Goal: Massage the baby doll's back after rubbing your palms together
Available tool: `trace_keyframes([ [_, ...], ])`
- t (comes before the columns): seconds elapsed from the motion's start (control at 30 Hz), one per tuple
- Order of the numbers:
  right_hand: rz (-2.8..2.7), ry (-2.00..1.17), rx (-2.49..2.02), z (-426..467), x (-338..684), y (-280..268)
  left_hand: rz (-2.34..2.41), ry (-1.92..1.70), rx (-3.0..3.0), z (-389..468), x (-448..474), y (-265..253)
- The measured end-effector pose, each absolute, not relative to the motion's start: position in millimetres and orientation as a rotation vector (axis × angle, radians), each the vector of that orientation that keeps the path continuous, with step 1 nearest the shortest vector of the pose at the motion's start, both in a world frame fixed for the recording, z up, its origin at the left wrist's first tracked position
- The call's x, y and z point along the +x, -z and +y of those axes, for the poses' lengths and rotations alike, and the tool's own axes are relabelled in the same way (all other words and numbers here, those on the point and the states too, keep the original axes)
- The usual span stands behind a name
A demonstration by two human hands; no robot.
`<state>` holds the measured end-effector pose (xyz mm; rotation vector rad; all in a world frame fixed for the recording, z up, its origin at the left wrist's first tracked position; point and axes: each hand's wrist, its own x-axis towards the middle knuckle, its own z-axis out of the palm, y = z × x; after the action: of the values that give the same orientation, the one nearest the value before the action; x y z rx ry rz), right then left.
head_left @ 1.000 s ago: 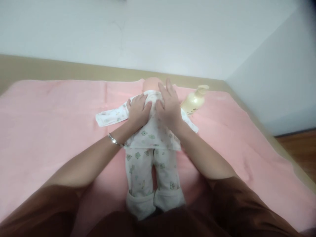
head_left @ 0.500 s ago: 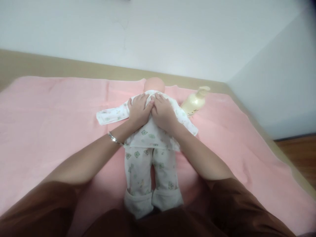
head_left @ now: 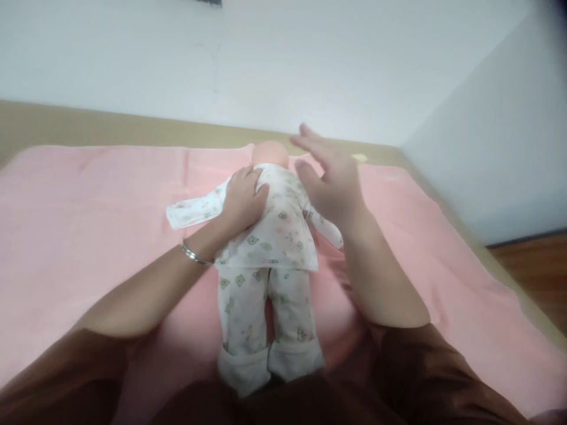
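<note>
A baby doll (head_left: 283, 236) in white printed pyjamas lies on a pink sheet, its bald head at the far end and its legs toward me. On the upper left part of its back rests my left hand (head_left: 245, 198), open and flat against the shirt. My right hand (head_left: 334, 177) is raised above the doll's right shoulder, slightly blurred, with its fingers apart and nothing in it. Behind this hand the pale yellow pump bottle (head_left: 360, 157) is almost wholly hidden; only a bit of its top shows.
The pink sheet (head_left: 101, 218) covers most of a tan bed surface (head_left: 110, 124). A white wall (head_left: 266, 71) rises along the far edge. Past the right edge, a brown wooden floor (head_left: 540, 265) is visible.
My right hand has lifted off the doll's back and moved up and to the right, now covering most of the bottle. My left hand stays on the doll's back.
</note>
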<state>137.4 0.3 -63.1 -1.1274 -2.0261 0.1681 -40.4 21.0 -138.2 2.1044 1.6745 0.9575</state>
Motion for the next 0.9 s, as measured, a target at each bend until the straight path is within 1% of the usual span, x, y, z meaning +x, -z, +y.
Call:
trace_keyframes([
  [0.1,-1.856,-0.050,-1.202,10,163,53,1.536,-1.072,1.990,10,-26,119],
  [0.2,-1.705,0.065,-1.391,25,184,49,1.198,-1.089,1.787,9,0,96],
  [0.27,-1.656,0.128,-1.505,34,194,51,0.952,-1.071,1.519,16,21,82],
  [0.37,-1.693,0.124,-1.573,44,202,54,0.678,-1.008,1.059,32,49,64],
  [0.47,-1.749,0.093,-1.564,48,204,59,0.482,-0.977,0.734,44,67,52],
  [0.6,-1.833,0.070,-1.606,52,200,66,0.366,-0.949,0.577,48,75,45],
  [0.7,-1.914,0.036,-1.662,54,195,71,0.364,-0.956,0.550,47,72,46],
  [0.9,-1.910,0.073,-1.791,54,192,69,0.406,-0.882,0.415,35,53,54],
])
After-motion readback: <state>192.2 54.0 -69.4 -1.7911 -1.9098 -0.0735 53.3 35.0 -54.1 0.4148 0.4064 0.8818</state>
